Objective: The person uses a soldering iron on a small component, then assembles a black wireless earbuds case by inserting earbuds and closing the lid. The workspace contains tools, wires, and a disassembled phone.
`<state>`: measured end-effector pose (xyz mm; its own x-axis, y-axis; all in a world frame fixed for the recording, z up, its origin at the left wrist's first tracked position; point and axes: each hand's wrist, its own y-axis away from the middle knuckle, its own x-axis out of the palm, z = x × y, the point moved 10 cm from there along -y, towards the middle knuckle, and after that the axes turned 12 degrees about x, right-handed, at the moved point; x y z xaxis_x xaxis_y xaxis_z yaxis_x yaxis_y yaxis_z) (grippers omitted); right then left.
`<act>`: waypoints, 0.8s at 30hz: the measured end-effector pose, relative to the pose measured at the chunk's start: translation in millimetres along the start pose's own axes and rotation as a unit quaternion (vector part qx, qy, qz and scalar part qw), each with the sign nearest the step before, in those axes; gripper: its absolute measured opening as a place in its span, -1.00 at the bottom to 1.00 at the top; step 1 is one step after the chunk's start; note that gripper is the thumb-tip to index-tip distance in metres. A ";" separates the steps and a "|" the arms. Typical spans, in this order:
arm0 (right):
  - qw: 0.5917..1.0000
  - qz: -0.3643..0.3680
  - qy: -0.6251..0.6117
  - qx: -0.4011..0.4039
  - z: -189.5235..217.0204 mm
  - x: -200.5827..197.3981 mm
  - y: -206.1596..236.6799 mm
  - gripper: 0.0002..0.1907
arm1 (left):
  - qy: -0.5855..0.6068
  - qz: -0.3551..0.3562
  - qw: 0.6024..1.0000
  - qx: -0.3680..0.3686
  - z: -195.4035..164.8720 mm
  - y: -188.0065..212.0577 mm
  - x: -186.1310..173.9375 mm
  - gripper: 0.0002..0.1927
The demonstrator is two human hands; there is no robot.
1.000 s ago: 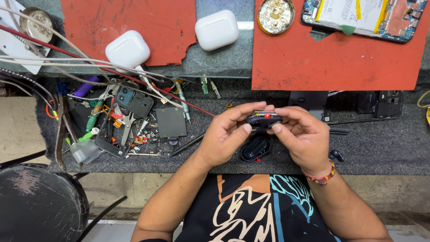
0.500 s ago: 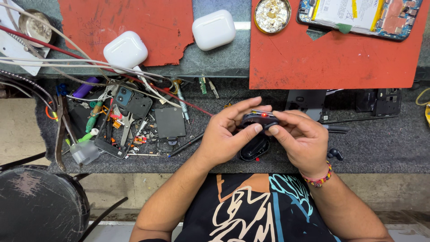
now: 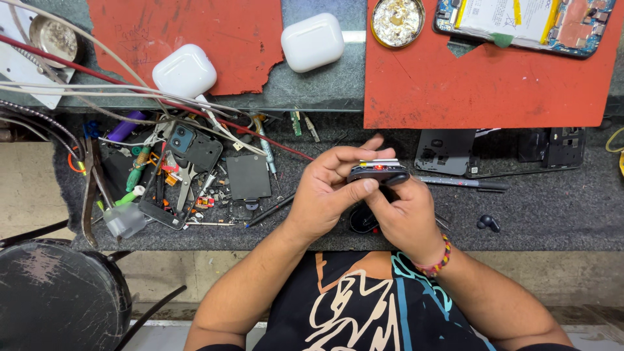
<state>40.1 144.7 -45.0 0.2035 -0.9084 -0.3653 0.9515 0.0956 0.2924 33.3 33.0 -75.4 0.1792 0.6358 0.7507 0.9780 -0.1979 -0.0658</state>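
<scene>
Hands are meeting over the near edge of the grey surface (image 3: pixel 539 214), both gripping a small black case (image 3: pixel 378 173) with a red light showing on its top. Left hand (image 3: pixel 328 195) is curling around the case's left end, thumb pressing along its front. Right hand (image 3: pixel 406 218) is closing on it from below and the right. Under the hands, a dark rounded piece (image 3: pixel 361 220) is lying on the surface. Two white earbud cases (image 3: pixel 184 70) (image 3: pixel 312 41) are sitting well apart from it, and a black earbud (image 3: pixel 489 223) is lying near the right hand.
</scene>
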 end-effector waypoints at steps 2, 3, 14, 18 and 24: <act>0.998 -0.024 0.026 -0.051 14.4 -2.5 -1.1 -0.80 | 0.031 -0.011 0.999 0.000 0.4 1.2 -0.2 -0.69; 0.995 -0.036 0.047 -0.083 21.9 -2.8 1.1 -0.81 | 0.047 -0.018 0.999 0.001 0.5 2.1 -0.7 -0.70; 0.978 0.052 0.171 -0.106 21.4 25.2 3.1 -0.85 | 0.026 -0.019 0.999 0.038 -10.1 4.5 -3.1 -0.65; 0.969 0.047 0.187 -0.153 38.3 18.1 13.4 -0.75 | 0.004 -0.019 0.999 0.044 -14.2 5.2 -3.9 -0.65; 0.960 -0.060 0.235 -0.142 38.7 -31.2 34.5 -0.68 | -0.010 -0.064 0.998 0.009 -5.0 1.3 -10.7 -0.67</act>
<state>57.6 160.6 10.7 0.1059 -0.6419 -0.7595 0.9856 0.1689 -0.0053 32.1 22.2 -80.2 0.0541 0.6701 0.7403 0.9948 -0.1006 0.0183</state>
